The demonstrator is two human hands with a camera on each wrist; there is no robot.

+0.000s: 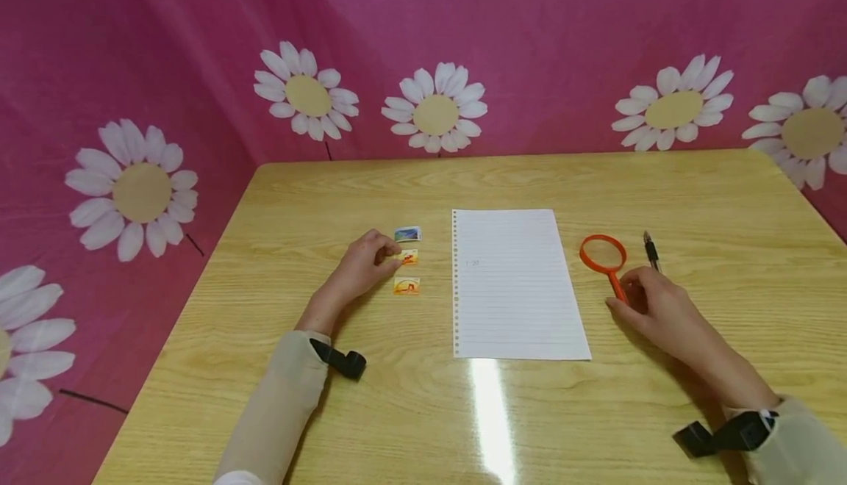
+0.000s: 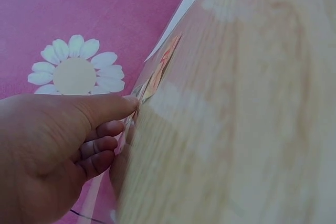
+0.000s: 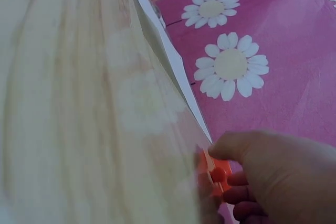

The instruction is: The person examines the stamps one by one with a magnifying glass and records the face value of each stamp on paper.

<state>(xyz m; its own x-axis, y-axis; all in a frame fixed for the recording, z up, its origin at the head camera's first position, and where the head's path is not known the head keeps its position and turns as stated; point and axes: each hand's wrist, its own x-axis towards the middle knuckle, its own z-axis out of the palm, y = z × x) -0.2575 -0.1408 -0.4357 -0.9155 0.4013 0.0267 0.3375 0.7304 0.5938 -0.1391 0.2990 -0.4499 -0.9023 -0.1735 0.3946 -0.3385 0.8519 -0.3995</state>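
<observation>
Three small stamps lie in a column on the table's left half. At the far end is a blue one (image 1: 407,234), then a yellow and red one (image 1: 409,257), with another yellow and red stamp (image 1: 406,286) nearest me. My left hand (image 1: 362,264) pinches the left edge of the middle stamp between thumb and forefinger; in the left wrist view the thumb tip (image 2: 130,104) is right at that edge. On the right, an orange-red magnifying glass (image 1: 615,284) lies with its lens away from me. My right hand (image 1: 664,312) grips its handle, whose end the fingers hide.
A lined sheet of paper (image 1: 516,286) with punched holes and faint writing lies between the hands. Beyond the right hand is a black pen (image 1: 651,251), partly covered by that hand. The wooden table (image 1: 370,426) meets a pink flowered cloth (image 1: 529,22) at the back.
</observation>
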